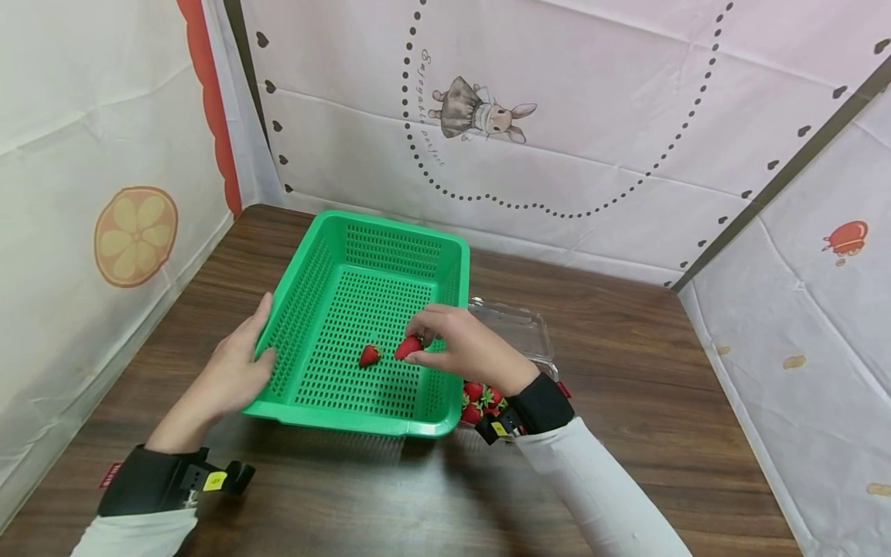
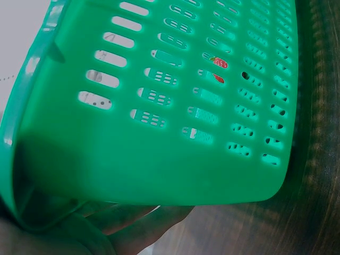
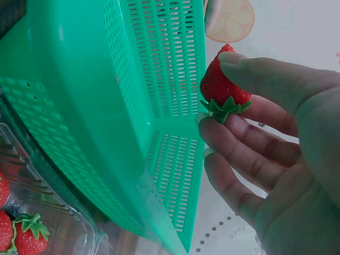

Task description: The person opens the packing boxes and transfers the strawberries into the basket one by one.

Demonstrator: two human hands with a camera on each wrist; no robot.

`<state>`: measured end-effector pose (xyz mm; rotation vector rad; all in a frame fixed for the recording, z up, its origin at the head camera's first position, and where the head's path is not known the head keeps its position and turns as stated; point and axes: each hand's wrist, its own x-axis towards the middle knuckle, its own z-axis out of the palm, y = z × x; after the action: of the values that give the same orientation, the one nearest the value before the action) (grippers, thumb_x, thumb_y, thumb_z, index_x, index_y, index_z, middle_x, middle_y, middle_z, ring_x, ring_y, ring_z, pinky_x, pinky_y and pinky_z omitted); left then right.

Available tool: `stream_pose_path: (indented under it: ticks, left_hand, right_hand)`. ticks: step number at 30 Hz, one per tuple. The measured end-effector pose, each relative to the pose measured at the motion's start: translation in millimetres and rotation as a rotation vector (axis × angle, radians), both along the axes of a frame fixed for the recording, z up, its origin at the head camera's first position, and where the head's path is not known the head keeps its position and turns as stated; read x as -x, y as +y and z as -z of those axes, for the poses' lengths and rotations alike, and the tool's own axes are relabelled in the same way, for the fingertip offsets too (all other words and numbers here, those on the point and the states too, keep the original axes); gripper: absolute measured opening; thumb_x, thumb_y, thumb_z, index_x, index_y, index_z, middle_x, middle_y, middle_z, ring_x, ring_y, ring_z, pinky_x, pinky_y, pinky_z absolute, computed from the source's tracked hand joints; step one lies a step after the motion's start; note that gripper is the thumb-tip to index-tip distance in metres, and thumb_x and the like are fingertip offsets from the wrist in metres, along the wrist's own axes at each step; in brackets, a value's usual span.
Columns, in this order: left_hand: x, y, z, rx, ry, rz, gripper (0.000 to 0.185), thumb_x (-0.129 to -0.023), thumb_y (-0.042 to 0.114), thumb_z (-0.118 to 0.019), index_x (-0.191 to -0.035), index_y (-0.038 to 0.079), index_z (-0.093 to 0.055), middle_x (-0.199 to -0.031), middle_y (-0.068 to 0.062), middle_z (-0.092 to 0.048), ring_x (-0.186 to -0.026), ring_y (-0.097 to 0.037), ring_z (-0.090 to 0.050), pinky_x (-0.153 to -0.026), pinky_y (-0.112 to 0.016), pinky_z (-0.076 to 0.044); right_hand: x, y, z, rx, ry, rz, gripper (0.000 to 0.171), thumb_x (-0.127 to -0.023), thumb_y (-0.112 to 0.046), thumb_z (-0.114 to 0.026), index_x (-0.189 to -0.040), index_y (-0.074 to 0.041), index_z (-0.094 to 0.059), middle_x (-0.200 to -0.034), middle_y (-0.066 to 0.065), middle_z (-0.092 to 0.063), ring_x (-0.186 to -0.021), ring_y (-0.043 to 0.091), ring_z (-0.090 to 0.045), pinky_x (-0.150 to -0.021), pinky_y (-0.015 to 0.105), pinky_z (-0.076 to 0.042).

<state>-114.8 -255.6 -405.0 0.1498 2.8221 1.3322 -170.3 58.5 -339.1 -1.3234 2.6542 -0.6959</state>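
A green perforated plastic basket (image 1: 362, 422) stands on the table, with one strawberry (image 1: 370, 355) on its floor. At the basket's left side, my left hand (image 1: 233, 363) holds the rim; the left wrist view shows part of that hand (image 2: 143, 226) beyond the basket wall, its grip partly hidden. Over the basket's right part, my right hand (image 1: 452, 340) pinches another strawberry (image 1: 409, 347). In the right wrist view this strawberry (image 3: 220, 79) sits between thumb and fingers, its green leaves toward the fingers.
Right of the basket, partly under my right forearm, lies a clear plastic box with several strawberries (image 1: 473, 391). Its transparent lid (image 1: 515, 325) extends behind it. Printed cloth walls (image 1: 334, 139) border the brown wooden table (image 1: 647, 402) at the back and sides.
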Motion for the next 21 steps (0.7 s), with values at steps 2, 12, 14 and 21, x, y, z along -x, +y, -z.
stream_pose_path:
  ticks: [2, 12, 14, 21]
  left_hand:
    - [-0.3, 0.1, -0.5, 0.004, 0.000, 0.000, 0.077, -0.096, -0.002, -0.035, -0.154, 0.016, 0.013, -0.159, -0.029, -0.007, -0.124, -0.045, -0.037, -0.090, -0.056, -0.038]
    - [0.2, 1.0, -0.8, 0.012, -0.014, -0.002, 0.076, -0.098, -0.001, -0.037, -0.154, 0.015, 0.012, -0.159, -0.030, -0.007, -0.120, -0.044, -0.041, -0.087, -0.054, -0.040]
    - [0.2, 1.1, -0.7, 0.011, -0.017, -0.003, 0.076, -0.098, 0.000, -0.037, -0.154, 0.016, 0.012, -0.159, -0.029, -0.007, -0.121, -0.045, -0.039, -0.089, -0.055, -0.039]
    - [-0.5, 0.8, 0.1, 0.012, -0.005, -0.005, 0.077, -0.097, -0.002, -0.036, -0.154, 0.016, 0.012, -0.159, -0.030, -0.007, -0.124, -0.046, -0.037, -0.091, -0.058, -0.037]
  right_hand:
    - [1.0, -1.5, -0.4, -0.005, 0.005, -0.003, 0.023, -0.085, -0.021, -0.074, -0.105, -0.011, -0.066, -0.098, -0.001, -0.063, -0.091, 0.013, -0.058, -0.081, 0.023, -0.050]
    - [7.2, -11.7, -4.3, -0.030, 0.008, -0.023, 0.021, -0.087, -0.023, -0.072, -0.104, -0.011, -0.066, -0.096, 0.000, -0.063, -0.089, 0.016, -0.059, -0.079, 0.023, -0.049]
    - [8.4, -14.7, -5.0, -0.033, -0.002, -0.026, 0.020, -0.088, -0.022, -0.071, -0.103, -0.011, -0.066, -0.095, 0.000, -0.063, -0.089, 0.016, -0.059, -0.079, 0.024, -0.050]
    - [12.6, -23.7, -4.7, -0.046, -0.042, -0.016, 0.020, -0.087, -0.023, -0.072, -0.102, -0.011, -0.066, -0.094, -0.001, -0.061, -0.089, 0.017, -0.058, -0.080, 0.026, -0.049]
